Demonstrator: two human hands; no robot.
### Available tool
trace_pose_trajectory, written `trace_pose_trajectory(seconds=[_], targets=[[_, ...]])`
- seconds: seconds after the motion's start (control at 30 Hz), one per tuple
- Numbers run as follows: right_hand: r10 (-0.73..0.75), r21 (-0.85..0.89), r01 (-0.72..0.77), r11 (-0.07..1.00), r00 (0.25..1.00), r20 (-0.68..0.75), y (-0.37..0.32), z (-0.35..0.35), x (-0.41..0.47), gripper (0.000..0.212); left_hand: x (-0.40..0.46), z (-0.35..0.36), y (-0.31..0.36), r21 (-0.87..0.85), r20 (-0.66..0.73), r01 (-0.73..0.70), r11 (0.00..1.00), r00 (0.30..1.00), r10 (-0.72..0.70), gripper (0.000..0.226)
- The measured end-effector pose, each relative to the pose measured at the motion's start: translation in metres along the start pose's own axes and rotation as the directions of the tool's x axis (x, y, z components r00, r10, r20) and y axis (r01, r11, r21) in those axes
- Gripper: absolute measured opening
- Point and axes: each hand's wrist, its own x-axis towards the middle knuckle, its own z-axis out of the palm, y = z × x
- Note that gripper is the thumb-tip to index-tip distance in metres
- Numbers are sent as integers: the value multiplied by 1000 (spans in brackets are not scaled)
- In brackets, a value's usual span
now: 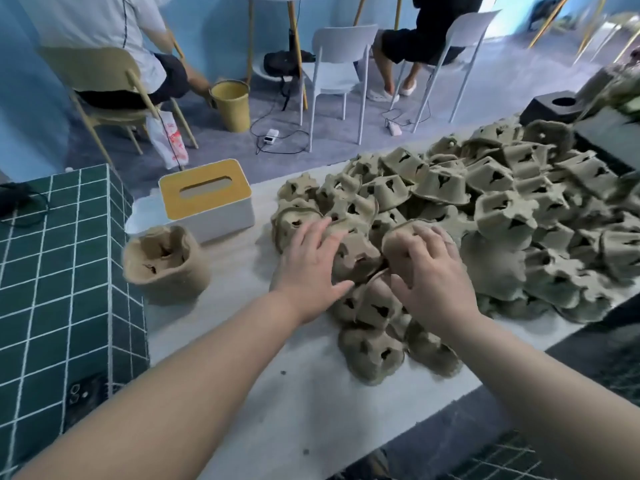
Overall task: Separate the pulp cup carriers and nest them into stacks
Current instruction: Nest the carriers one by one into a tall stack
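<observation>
Both bare forearms reach in over the pale table (294, 403), and right at the near edge of the heap a few pulp carriers (372, 353) lie upside down on the tabletop. Just beyond them the left hand (311, 268) lies flat on the pile, fingers straight and spread, pressing on a carrier rather than gripping it. The right hand (433, 271) is beside it, fingers curled down over the rim of an upturned carrier (401, 237) — it looks to have hold of that one, thumb tucked low against the pile. Off to the left, well apart from the heap, a small nested stack (166, 265) stands with its cups facing up, just in front of a white tissue box (207, 202) with a yellow lid. The big loose heap of carriers (502, 209) sprawls away to the right — further back, two seated people and white chairs (336, 74).
</observation>
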Motion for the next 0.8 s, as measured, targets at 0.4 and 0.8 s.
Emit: trace_pose_trajectory(seconds=[0.4,0.8], targets=[[-61,28,57,998,988,140,56,-6,32,61,38,29,44,78,-9,292,953,956,-292,72],[-97,88,86,992,987,131,58,-5,55,38,35,18,60,-43,-182,471,881,863,-471,53]])
